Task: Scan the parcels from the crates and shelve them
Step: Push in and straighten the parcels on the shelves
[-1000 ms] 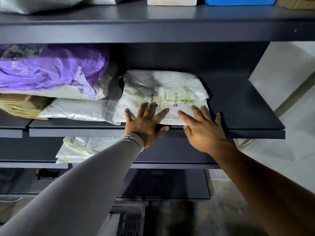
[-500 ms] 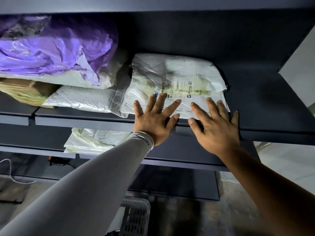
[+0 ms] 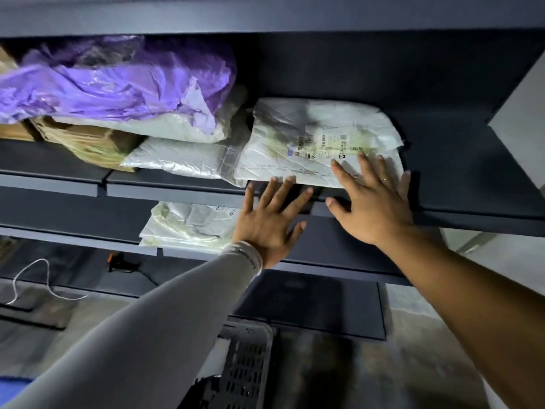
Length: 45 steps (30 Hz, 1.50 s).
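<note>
I see the dark shelf (image 3: 472, 184) carrying the white parcel (image 3: 309, 143) flat at its front edge, beside a purple bag (image 3: 118, 84). My right hand (image 3: 374, 202) lies on the parcel, fingers straight and spread. My left hand (image 3: 271, 222) is spread flat, fingertips at the parcel's front edge.

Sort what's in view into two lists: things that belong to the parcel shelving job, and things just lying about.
Job:
white labelled parcel
right hand resting on it
left hand, open
shelf
crate

Lying about:
purple bag
white cord
orange-and-black tool
</note>
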Each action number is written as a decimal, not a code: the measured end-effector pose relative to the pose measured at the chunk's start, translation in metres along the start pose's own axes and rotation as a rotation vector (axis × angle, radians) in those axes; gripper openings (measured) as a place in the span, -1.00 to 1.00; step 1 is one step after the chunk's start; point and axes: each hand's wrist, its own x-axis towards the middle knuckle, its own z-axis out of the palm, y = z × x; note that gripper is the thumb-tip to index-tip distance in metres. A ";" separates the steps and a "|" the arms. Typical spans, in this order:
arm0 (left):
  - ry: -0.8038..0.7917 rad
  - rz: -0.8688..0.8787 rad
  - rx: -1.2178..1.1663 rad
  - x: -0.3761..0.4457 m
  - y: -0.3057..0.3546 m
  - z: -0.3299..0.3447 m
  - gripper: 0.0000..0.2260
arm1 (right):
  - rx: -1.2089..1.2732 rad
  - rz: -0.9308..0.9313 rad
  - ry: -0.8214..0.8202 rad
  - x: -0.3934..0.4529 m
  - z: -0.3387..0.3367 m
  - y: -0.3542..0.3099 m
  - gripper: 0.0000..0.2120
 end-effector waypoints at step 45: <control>-0.079 -0.180 -0.153 -0.079 -0.305 0.262 -0.32 | 0.249 -0.089 -0.023 0.060 0.302 -0.317 -0.45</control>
